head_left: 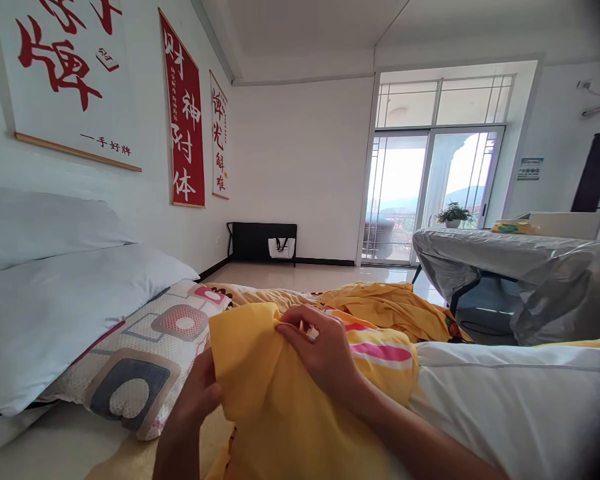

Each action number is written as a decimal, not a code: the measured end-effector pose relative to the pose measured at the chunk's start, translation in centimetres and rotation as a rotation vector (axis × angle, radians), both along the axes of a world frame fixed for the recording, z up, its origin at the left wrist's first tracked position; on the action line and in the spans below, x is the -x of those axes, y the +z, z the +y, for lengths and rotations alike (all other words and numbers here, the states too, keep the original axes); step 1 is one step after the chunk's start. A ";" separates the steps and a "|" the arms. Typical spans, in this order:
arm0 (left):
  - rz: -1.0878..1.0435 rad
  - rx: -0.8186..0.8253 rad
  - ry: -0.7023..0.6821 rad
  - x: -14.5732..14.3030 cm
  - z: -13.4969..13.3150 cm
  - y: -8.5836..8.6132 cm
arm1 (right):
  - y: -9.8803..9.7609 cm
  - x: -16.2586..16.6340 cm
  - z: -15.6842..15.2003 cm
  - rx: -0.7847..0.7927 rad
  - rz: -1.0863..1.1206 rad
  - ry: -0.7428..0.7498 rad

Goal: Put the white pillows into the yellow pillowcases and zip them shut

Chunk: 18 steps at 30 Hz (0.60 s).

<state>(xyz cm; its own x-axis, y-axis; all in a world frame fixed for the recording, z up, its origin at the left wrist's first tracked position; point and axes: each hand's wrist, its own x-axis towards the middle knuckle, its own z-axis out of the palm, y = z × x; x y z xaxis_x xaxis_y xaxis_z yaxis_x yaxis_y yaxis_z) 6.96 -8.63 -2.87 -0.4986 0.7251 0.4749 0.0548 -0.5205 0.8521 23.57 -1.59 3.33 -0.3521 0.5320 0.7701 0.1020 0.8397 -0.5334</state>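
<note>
A plain yellow bedding cloth [260, 373] is held up in front of me, its folded upper edge raised above the bed. My right hand [325, 350] pinches that edge between thumb and fingertips. On the other side, my left hand [203, 387] grips the cloth's left edge, and some of its fingers are hidden behind the fabric. Just past my right wrist lies a yellow piece with pink and white stripes [383, 353]. Farther back, a crumpled orange-yellow cloth [387, 307] is spread on the bed.
White pillows [80, 307] and a patterned cushion [165, 333] lie to the left. White bedding [510, 393] bulges at the right. Beyond the bed stand a plastic-covered table [520, 260] and a low black stand [250, 240] with a white bag [282, 248].
</note>
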 end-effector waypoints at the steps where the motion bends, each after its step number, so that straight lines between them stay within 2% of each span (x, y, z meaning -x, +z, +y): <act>1: 0.032 0.023 0.021 -0.7 -0.3 0.1 | 0.0 0.0 0.0 -0.018 -0.004 0.009; 5: 0.223 0.087 0.160 -3.1 -0.5 0.6 | -0.2 0.2 -0.4 -0.045 -0.066 0.102; 7: 0.244 0.068 0.156 -3.6 -0.1 0.8 | -0.3 0.2 -0.6 -0.039 -0.079 0.143; 9: 0.212 0.049 0.160 -3.8 0.2 0.9 | 0.0 0.0 -0.7 -0.039 -0.103 0.195; 13: 0.046 -0.038 0.170 -4.2 0.4 0.9 | 1.5 -1.1 0.1 -0.031 -0.246 0.404; 14: -0.032 -0.044 0.152 -4.3 0.4 0.8 | 1.9 -1.5 0.5 -0.049 -0.253 0.388; 16: -0.171 -0.044 0.110 -4.4 0.4 0.7 | 2.3 -2.1 1.4 -0.110 -0.268 0.250; 18: -0.186 -0.062 0.076 -4.4 0.6 0.6 | 2.1 -2.3 2.2 -0.132 -0.381 0.134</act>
<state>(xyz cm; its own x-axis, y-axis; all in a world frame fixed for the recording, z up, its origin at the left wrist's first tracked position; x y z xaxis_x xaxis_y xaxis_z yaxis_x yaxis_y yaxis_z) 11.36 -8.07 -2.25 -0.6341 0.6543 0.4120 -0.0592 -0.5724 0.8178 25.92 0.60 5.43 -0.6842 0.3678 0.6297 0.1568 0.9175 -0.3656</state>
